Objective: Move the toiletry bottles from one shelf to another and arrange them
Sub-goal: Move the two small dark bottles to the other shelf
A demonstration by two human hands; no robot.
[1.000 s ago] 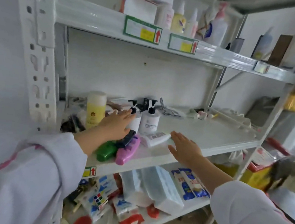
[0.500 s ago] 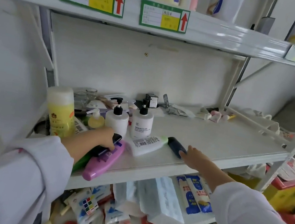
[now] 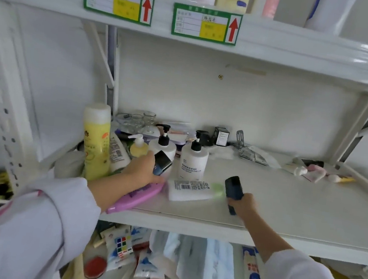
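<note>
My left hand [image 3: 143, 168] grips a dark blue bottle with a black cap [image 3: 162, 163], lifted just in front of a white pump bottle [image 3: 165, 147]. My right hand [image 3: 241, 203] holds a second dark blue bottle [image 3: 232, 188] tilted above the middle shelf [image 3: 285, 209]. Between the hands a white tube with a green cap [image 3: 192, 190] lies flat. A purple bottle [image 3: 135, 197] lies under my left forearm. Another white pump bottle [image 3: 193, 161], a small yellow pump bottle [image 3: 138, 146] and a tall yellow bottle [image 3: 96, 140] stand at the shelf's left.
The upper shelf [image 3: 283, 42] carries several bottles above two green labels [image 3: 206, 25]. Small glass jars [image 3: 138, 122], a black box [image 3: 221, 136] and scattered small tubes [image 3: 313, 172] lie along the back. The lower shelf holds blue tissue packs [image 3: 207, 265] and packets.
The camera has moved closer to the middle shelf. My left hand has lifted a dark blue bottle off the purple one. My right hand has closed on the other dark blue bottle and raised it.
</note>
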